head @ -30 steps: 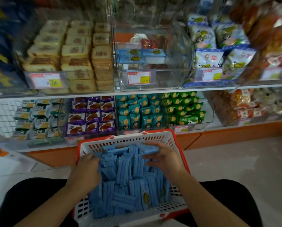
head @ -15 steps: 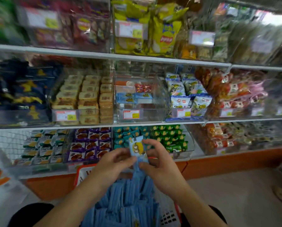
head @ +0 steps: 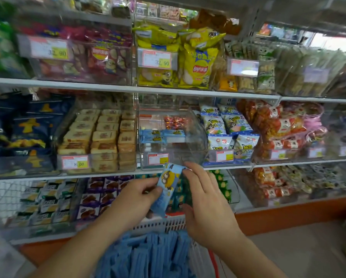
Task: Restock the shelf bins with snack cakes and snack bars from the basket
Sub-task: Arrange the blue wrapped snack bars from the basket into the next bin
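Item 1, nearest: basket (head: 158, 224), white mesh, red rim, at my lap, packed with blue snack bars (head: 148, 257) on end.

Item 2: left hand (head: 132, 199), fingers curled round the lower half of one blue packet (head: 167, 185); its long axis runs upward and slightly right.

Item 3: right hand (head: 206, 205), fingers spread and relaxed, tips touching the packet's upper right edge, gripping nothing.

Item 4, farthest: clear bin (head: 172, 157) on the middle shelf, directly above the packet's top end, holding a few matching blue packs at the back. I judge the left hand nearer for delivery.
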Tool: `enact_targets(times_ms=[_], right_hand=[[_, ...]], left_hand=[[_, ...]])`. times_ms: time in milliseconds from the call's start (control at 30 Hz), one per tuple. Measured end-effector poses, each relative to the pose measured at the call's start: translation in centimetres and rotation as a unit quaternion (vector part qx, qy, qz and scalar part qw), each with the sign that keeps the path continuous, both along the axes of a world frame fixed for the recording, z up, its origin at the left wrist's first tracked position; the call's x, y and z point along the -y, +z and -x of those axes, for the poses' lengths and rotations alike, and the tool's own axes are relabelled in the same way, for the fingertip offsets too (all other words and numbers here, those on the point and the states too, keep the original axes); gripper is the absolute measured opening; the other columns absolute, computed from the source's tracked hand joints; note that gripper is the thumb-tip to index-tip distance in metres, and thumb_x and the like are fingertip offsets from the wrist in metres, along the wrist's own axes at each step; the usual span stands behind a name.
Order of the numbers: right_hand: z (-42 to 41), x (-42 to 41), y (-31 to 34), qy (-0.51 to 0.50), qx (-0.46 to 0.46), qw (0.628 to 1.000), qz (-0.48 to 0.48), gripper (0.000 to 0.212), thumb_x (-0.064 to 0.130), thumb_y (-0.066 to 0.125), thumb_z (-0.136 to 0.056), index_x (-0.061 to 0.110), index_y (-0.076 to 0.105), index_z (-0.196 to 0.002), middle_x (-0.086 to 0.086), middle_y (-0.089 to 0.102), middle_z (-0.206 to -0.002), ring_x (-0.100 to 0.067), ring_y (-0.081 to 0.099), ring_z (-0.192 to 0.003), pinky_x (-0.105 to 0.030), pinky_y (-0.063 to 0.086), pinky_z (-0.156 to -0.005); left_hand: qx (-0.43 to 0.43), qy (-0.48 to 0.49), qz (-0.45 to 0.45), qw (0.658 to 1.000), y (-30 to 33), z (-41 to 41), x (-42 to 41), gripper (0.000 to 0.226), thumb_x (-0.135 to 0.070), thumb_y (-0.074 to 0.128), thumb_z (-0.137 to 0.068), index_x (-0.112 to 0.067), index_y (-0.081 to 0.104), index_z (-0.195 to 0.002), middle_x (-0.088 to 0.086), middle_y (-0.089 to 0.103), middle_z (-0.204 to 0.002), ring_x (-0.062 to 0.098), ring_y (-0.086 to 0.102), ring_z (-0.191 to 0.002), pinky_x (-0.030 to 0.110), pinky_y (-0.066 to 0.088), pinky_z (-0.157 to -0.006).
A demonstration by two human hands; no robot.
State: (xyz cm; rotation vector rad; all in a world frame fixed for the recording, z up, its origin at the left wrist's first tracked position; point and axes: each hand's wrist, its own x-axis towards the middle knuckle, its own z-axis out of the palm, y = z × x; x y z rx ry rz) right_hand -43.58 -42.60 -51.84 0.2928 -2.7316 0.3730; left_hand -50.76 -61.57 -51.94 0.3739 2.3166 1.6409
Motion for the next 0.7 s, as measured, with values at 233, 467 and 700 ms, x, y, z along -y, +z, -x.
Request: enact_targets(times_ms=[233,467,700], right_hand=[[7.4,-0.8,2.4,0.085,0.010,0.990,-0.112,0.079,0.005,0.076,-0.070,0.016,0.049,-0.144,-0.001,0.052,-0.141,-0.024,0.049,-0.122,-0.037,0.049,-0.104],[17.9,-2.9,5.1,0.002,0.044,0.994,-0.101,0.061,0.019,0.074,-0.086,0.023,0.041,-0.138,-0.004,0.059,-0.114,-0.030,0.062,-0.102,-0.043,0.056,-0.074],[30.9,-4.5,1.3,-0.083,0.147,0.963,-0.211,0.046,0.014,0.064,-0.093,0.027,0.048,-0.134,-0.013,0.065,-0.124,-0.037,0.067,-0.109,-0.043,0.053,-0.079]], left_hand=[[-0.067,-0.047,0.054,0.995,2.5,6.0,-1.5,0.016,-0.030,0.064,-0.102,-0.039,0.074,-0.110,-0.027,0.073,-0.099,-0.016,0.064,-0.092,0.004,0.046,-0.072],[-0.134,0.080,0.012,0.988,2.2,12.5,-3.3,0.020,-0.047,0.049,-0.105,-0.036,0.062,-0.115,-0.012,0.070,-0.100,0.002,0.070,-0.082,0.038,0.060,-0.081],[-0.396,-0.070,0.413,0.817,-4.8,15.0,-3.6,0.074,-0.028,0.059,-0.092,-0.016,0.035,-0.160,0.002,0.052,-0.151,0.023,0.052,-0.132,0.039,0.040,-0.116]])
